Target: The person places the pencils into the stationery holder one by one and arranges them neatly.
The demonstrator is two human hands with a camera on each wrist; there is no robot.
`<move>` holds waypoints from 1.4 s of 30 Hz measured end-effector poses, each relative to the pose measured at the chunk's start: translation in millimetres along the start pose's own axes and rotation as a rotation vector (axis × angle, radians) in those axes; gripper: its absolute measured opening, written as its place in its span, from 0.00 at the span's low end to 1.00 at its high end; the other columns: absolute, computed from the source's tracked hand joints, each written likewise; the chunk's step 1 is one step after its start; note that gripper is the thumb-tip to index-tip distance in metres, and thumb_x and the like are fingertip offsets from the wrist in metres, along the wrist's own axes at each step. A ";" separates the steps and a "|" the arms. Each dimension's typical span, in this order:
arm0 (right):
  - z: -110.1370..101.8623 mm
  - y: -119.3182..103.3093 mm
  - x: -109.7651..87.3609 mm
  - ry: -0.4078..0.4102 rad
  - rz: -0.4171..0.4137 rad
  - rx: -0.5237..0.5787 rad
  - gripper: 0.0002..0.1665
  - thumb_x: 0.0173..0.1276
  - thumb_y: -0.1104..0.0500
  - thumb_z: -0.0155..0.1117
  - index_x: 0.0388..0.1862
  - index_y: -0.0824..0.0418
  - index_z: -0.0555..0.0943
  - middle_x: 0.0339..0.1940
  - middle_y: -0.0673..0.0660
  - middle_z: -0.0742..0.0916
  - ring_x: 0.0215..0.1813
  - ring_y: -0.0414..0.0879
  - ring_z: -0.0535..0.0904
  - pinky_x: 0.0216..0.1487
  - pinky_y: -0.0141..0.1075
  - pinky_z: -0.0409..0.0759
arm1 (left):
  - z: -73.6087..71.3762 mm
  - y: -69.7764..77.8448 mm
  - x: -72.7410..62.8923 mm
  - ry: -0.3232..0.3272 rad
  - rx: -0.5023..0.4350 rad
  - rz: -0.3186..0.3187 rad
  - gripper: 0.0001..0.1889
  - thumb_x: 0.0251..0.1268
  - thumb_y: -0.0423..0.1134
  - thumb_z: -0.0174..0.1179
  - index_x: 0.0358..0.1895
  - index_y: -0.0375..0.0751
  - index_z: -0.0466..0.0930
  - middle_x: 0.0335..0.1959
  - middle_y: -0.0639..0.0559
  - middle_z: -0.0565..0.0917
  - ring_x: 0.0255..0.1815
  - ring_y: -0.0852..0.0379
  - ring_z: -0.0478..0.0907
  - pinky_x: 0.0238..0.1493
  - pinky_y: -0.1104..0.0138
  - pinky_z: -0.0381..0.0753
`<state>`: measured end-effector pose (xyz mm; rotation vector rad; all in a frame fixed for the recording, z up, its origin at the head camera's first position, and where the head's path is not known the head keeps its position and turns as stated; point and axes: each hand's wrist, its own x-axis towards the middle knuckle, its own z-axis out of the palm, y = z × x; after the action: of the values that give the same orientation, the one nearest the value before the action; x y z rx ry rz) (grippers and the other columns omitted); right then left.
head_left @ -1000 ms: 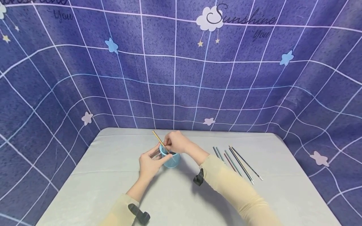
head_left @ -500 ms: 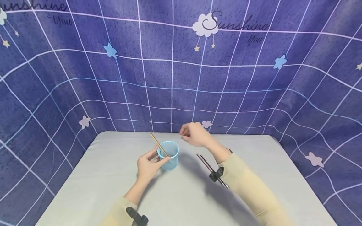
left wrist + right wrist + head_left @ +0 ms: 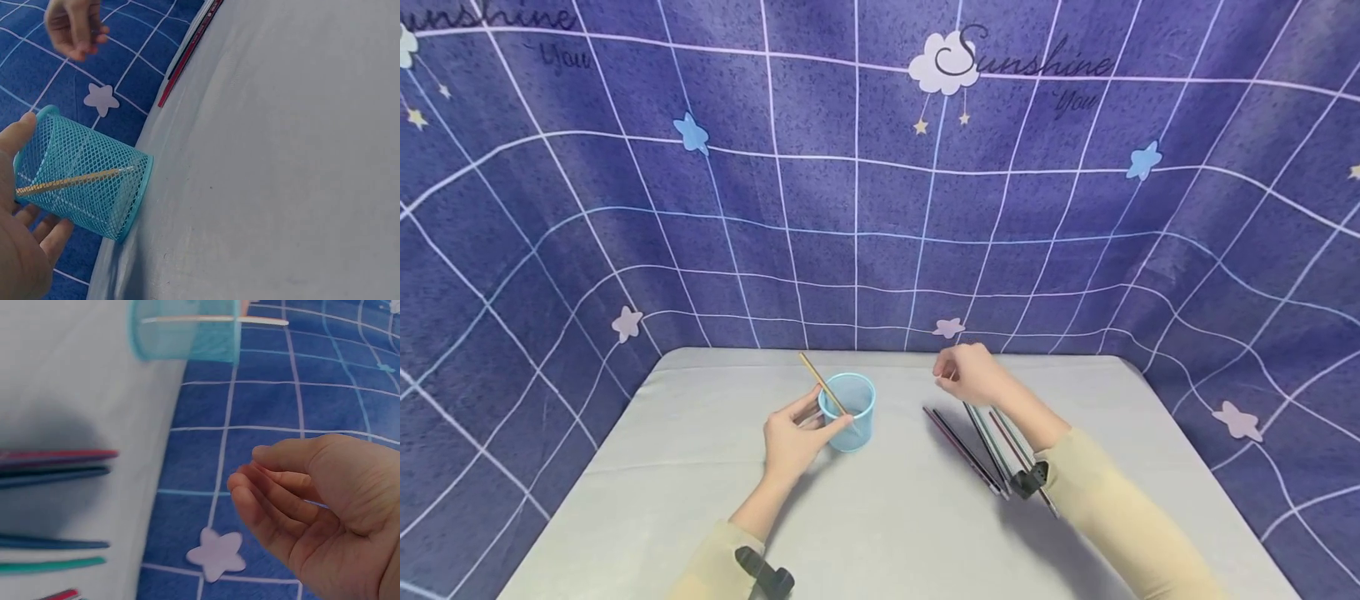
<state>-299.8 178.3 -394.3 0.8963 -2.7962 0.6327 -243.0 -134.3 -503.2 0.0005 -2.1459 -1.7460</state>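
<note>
A light blue mesh pencil cup (image 3: pixel 847 423) stands on the table, its rim up. My left hand (image 3: pixel 796 442) grips its near left side, thumb and fingers around the wall by the rim. Inside leans a yellow pencil (image 3: pixel 822 381), its upper end sticking out past the rim; through the mesh in the left wrist view its lower end reaches near the cup's base. My right hand (image 3: pixel 973 373) hovers above the far ends of several dark, red and green pencils (image 3: pixel 966 450), its fingers loosely bent and nothing between them. The right forearm hides part of these pencils.
The pencils lie side by side on a white-covered table (image 3: pixel 700 500), right of the cup. A blue grid-patterned curtain (image 3: pixel 820 208) with stars and clouds rises behind the table's back edge and along both sides.
My right hand has left the cup and moved right to above the loose pencils, now empty. The yellow pencil stays leaning in the cup, and my left hand keeps its grip.
</note>
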 end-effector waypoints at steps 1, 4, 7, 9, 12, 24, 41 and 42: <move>1.1 2.9 -3.3 -0.010 0.005 -0.004 0.03 0.66 0.64 0.73 0.36 0.62 0.86 0.30 0.54 0.93 0.31 0.42 0.89 0.38 0.36 0.92 | 0.4 -0.4 0.0 0.001 0.003 0.000 0.40 0.42 0.42 0.89 0.63 0.36 0.85 0.59 0.35 0.88 0.60 0.36 0.88 0.56 0.58 0.92; 6.8 10.1 -12.3 -0.045 0.026 -0.007 0.03 0.66 0.64 0.72 0.36 0.62 0.86 0.29 0.53 0.93 0.31 0.40 0.87 0.38 0.35 0.91 | 1.1 -1.2 -0.3 0.009 0.012 -0.001 0.39 0.42 0.43 0.90 0.63 0.37 0.86 0.58 0.35 0.89 0.59 0.36 0.89 0.55 0.59 0.92; 15.6 15.9 -21.0 -0.073 0.041 -0.004 0.02 0.66 0.64 0.72 0.36 0.61 0.86 0.29 0.52 0.92 0.31 0.38 0.86 0.39 0.35 0.91 | 2.4 -2.8 -0.5 0.020 0.022 0.001 0.39 0.41 0.43 0.90 0.62 0.37 0.86 0.58 0.36 0.89 0.59 0.37 0.89 0.55 0.59 0.92; 21.4 18.1 -26.5 -0.096 0.034 -0.005 0.02 0.66 0.64 0.72 0.35 0.61 0.86 0.28 0.51 0.92 0.31 0.37 0.85 0.40 0.34 0.90 | 3.6 -2.8 -1.0 0.031 0.021 0.002 0.39 0.40 0.42 0.90 0.62 0.37 0.86 0.57 0.36 0.90 0.58 0.37 0.89 0.54 0.60 0.93; 30.4 20.0 -34.7 -0.111 0.006 -0.022 0.02 0.67 0.66 0.72 0.34 0.60 0.86 0.27 0.49 0.92 0.31 0.36 0.85 0.39 0.33 0.90 | 5.7 -2.5 -1.1 0.044 0.020 0.011 0.40 0.39 0.42 0.90 0.61 0.36 0.86 0.57 0.36 0.89 0.57 0.36 0.90 0.53 0.61 0.93; 59.1 20.6 -58.8 -0.171 -0.008 -0.047 0.04 0.64 0.67 0.76 0.32 0.61 0.88 0.26 0.50 0.90 0.28 0.35 0.81 0.32 0.25 0.84 | 9.5 -1.6 -1.4 0.070 0.043 0.032 0.41 0.41 0.44 0.90 0.63 0.35 0.85 0.58 0.33 0.89 0.57 0.37 0.90 0.51 0.63 0.93; 67.5 10.8 -60.3 -0.191 0.112 -0.056 0.08 0.62 0.68 0.77 0.25 0.59 0.88 0.23 0.51 0.89 0.23 0.38 0.81 0.30 0.30 0.88 | 8.0 -0.7 -0.4 0.061 0.018 0.009 0.41 0.40 0.44 0.90 0.62 0.36 0.86 0.59 0.35 0.88 0.57 0.37 0.90 0.52 0.62 0.93; 67.4 11.4 -59.8 -0.189 0.107 -0.055 0.07 0.61 0.68 0.77 0.26 0.60 0.88 0.23 0.51 0.89 0.24 0.38 0.82 0.31 0.31 0.88 | 7.8 -0.5 -0.7 0.061 0.015 0.007 0.41 0.40 0.44 0.90 0.62 0.36 0.86 0.59 0.34 0.89 0.57 0.37 0.90 0.52 0.62 0.93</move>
<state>-258.0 188.9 -474.2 0.8425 -3.0307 0.5065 -244.7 -126.9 -505.2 0.0497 -2.1137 -1.7039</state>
